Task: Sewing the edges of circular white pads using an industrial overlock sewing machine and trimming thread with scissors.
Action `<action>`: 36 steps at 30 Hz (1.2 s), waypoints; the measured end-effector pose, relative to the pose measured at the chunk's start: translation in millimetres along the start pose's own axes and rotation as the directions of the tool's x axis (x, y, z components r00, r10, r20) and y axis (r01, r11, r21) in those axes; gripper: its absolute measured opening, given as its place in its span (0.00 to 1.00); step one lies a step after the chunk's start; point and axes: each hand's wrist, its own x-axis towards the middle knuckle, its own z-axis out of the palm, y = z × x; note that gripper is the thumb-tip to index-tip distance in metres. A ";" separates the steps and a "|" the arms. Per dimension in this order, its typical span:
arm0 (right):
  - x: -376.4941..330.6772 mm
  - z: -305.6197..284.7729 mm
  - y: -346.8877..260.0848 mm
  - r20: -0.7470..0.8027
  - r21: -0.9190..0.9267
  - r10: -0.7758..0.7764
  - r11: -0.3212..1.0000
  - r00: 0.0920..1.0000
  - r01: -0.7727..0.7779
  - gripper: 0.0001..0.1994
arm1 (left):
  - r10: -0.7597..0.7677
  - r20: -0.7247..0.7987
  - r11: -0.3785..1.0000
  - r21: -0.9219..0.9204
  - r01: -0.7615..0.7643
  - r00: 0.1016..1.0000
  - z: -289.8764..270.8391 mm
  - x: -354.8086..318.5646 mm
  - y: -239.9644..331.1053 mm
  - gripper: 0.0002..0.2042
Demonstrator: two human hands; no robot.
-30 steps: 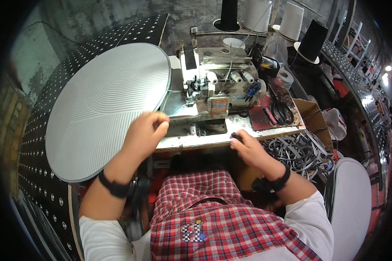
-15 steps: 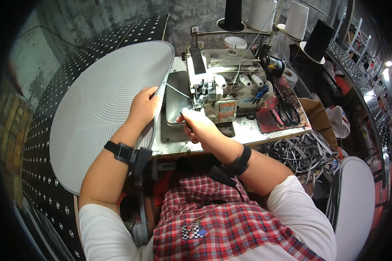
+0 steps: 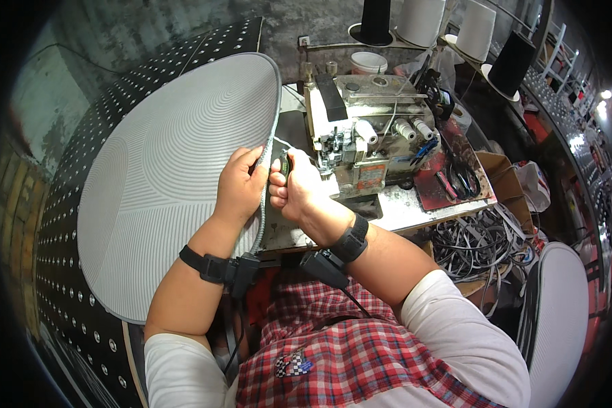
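Note:
A large oval grey mat (image 3: 173, 146) with a curved ribbed pattern stands tilted at the left, its bound edge toward the sewing machine. My left hand (image 3: 241, 183) is closed on that edge, thumb on the near face. Just right of it, my right hand (image 3: 299, 190) is closed around a small dark tool (image 3: 285, 165), mostly hidden by the fingers; its exact kind does not show. A pale strip (image 3: 283, 143) runs from the mat's edge toward the overlock sewing machine (image 3: 377, 126), whose lamp lights the needle area beside my right hand.
Black-handled scissors (image 3: 465, 181) lie on a red board at the table's right. Below are a heap of cut strips (image 3: 476, 241) and a cardboard box (image 3: 496, 170). More grey mats (image 3: 557, 309) stand at the right. Thread cones (image 3: 420, 22) rise behind the machine; a studded black panel (image 3: 68, 238) stands left.
My right hand has moved up and left, close to the left hand at the mat's edge. The mat's edge and my left hand have shifted slightly right. The view has shifted slightly.

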 end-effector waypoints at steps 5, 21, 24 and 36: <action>2.1 3.7 -2.0 0.021 0.041 -0.033 0.999 0.999 0.032 0.17 | -0.010 0.007 1.000 0.005 0.010 1.000 0.4 0.3 0.6 0.12; 0.2 13.9 -8.1 -0.073 -0.243 -0.190 0.956 0.979 0.167 0.14 | -0.017 -0.072 0.971 -0.240 -0.001 0.997 -4.8 1.4 -1.2 0.12; -4.3 21.1 -10.5 0.347 -0.719 -0.711 0.217 0.612 0.660 0.11 | -0.023 -0.077 0.973 -0.229 0.005 0.997 -12.5 1.4 -3.5 0.13; -76.2 -32.2 -19.6 0.176 -0.404 -0.094 0.901 0.980 0.159 0.23 | -0.220 0.556 0.922 -0.149 0.356 0.801 -208.2 -173.9 114.2 0.08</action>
